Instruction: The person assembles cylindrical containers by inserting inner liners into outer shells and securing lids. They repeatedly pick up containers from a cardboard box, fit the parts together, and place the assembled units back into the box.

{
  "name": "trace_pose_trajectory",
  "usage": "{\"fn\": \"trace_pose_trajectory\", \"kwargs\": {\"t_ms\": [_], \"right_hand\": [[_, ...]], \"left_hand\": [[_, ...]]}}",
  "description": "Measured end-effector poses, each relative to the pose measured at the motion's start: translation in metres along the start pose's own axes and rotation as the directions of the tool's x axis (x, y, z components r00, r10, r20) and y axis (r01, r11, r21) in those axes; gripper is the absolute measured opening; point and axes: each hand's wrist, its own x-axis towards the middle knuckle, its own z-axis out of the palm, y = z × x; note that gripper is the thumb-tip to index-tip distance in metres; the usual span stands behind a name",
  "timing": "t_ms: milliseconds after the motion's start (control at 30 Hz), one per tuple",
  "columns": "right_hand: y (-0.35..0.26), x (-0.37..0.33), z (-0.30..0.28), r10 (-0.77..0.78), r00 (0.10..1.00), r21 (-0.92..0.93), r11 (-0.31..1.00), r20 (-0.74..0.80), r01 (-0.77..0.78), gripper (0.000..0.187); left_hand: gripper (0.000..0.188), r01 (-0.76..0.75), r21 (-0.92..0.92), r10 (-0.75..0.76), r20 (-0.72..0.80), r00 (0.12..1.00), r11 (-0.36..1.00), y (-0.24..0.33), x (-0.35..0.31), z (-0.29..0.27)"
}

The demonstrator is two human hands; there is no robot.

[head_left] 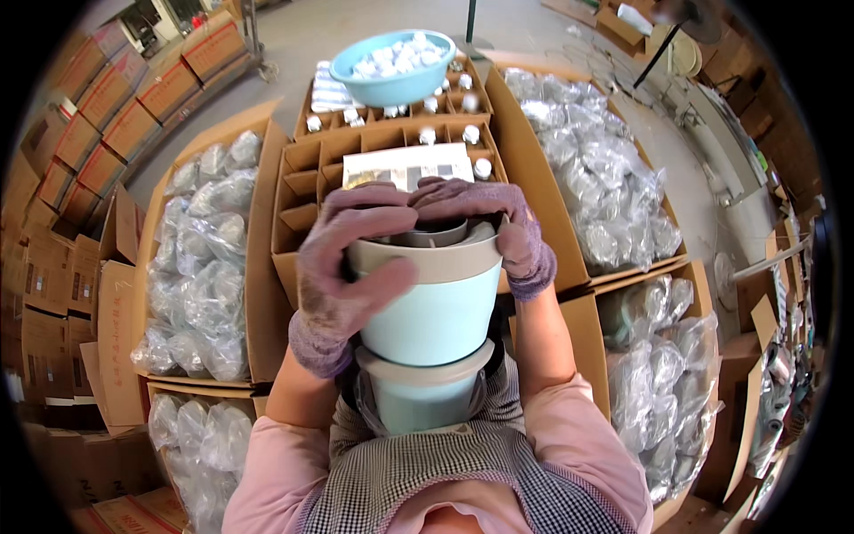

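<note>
Both my hands wear purplish-grey knit gloves and are at the top of a light-blue bucket (431,316) with a grey rim. My left hand (360,258) curves over the rim's left side, its slightly blurred thumb in front of the wall. My right hand (489,218) grips the right side, thumb outside and fingers reaching across the top. Between them shows a dark grey round insert (433,234) inside the bucket; my fingers hide part of it. Directly below, closer to my body, a second light-blue bucket (422,400) with a grey rim sits partly covered.
Ahead stands a divided carton (298,196) with white-capped bottles and a flat printed box (409,163). Behind it, a blue basin (396,87) of small white pieces rests on another carton. Boxes of plastic-wrapped items (209,267) flank both sides; stacked cartons (133,125) stand far left.
</note>
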Motion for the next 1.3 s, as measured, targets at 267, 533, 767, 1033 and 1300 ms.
{"fn": "trace_pose_trajectory", "kwargs": {"t_ms": [267,533,767,1033,1300], "right_hand": [[-0.066,0.007,0.007,0.117,0.989,-0.322,0.943,0.095,-0.08,0.043],[-0.175,0.021,0.003,0.411,0.885,-0.644,0.742,0.22,-0.185,0.032],[-0.168,-0.004,-0.011,0.527,0.813,-0.326,0.835,0.248,-0.443,0.039],[-0.114,-0.004,-0.053,0.453,0.862,-0.343,0.866,0.23,-0.364,0.033],[-0.098,-0.014,0.008,0.402,0.909,-0.479,0.78,-0.107,-0.402,0.064]], "left_hand": [[0.058,-0.075,-0.457,0.08,-0.01,0.997,0.886,-0.038,-0.005,-0.014],[0.042,0.119,-0.224,-0.045,0.311,0.949,0.967,-0.06,-0.08,0.03],[0.025,0.314,0.014,-0.31,0.202,0.929,0.949,0.006,-0.087,0.039],[0.082,0.513,0.024,-0.472,0.43,0.769,0.858,-0.025,-0.11,-0.046],[0.03,0.092,0.329,-0.138,0.12,0.983,0.94,-0.089,-0.058,-0.063]]}}
